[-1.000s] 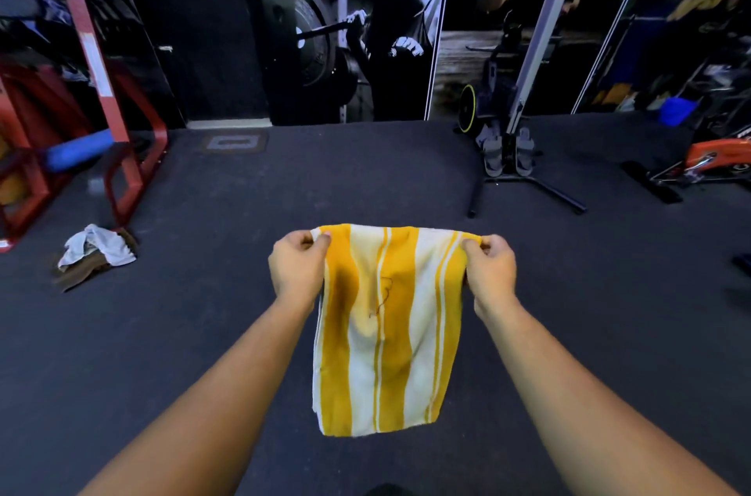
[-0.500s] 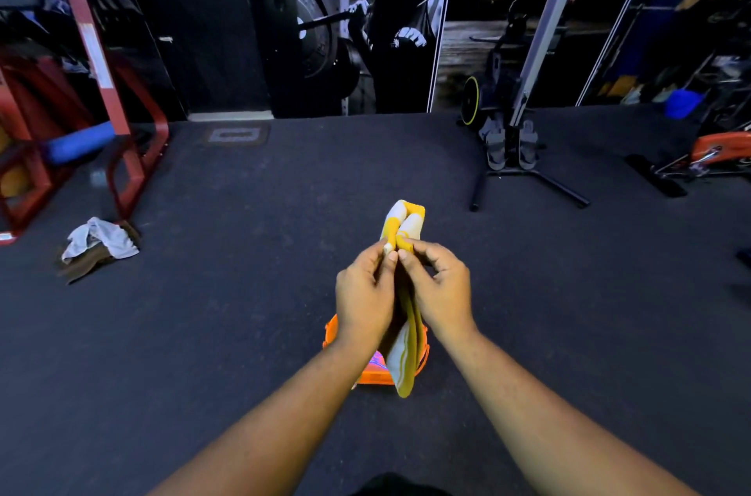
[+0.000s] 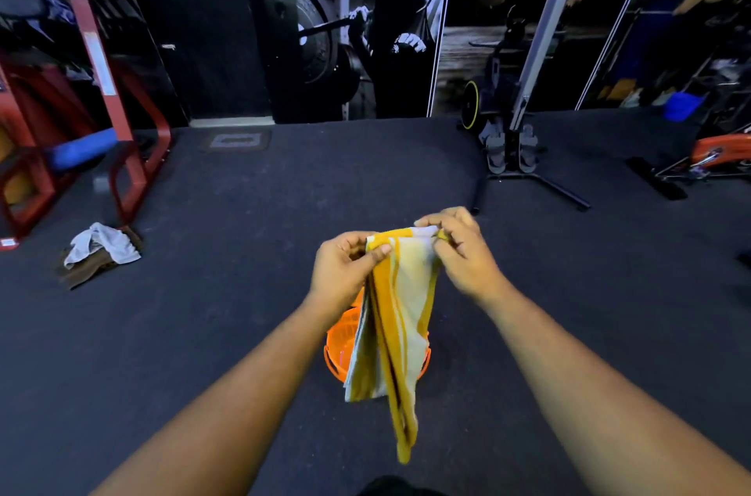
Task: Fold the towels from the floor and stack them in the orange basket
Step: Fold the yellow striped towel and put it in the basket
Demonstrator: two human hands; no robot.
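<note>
A yellow and white striped towel [image 3: 400,316] hangs folded in half lengthwise in front of me. My left hand [image 3: 345,272] pinches its top left corner with thumb and fingers. My right hand [image 3: 461,251] pinches the top right corner. The two hands are a short span apart. Below and behind the hanging towel stands the orange basket [image 3: 339,345] on the dark floor, mostly hidden by the cloth. A crumpled white towel [image 3: 103,247] lies on a brown one [image 3: 87,272] on the floor at the left.
Dark carpeted gym floor all round. A red metal rack [image 3: 130,154] with a blue pad stands at the left. A rowing machine [image 3: 512,154] with black feet stands at the back right, orange equipment [image 3: 719,154] at the far right.
One second ago the towel was spread wide between my hands. They then came together, folding it in half. Now they have drawn slightly apart along the folded top edge.
</note>
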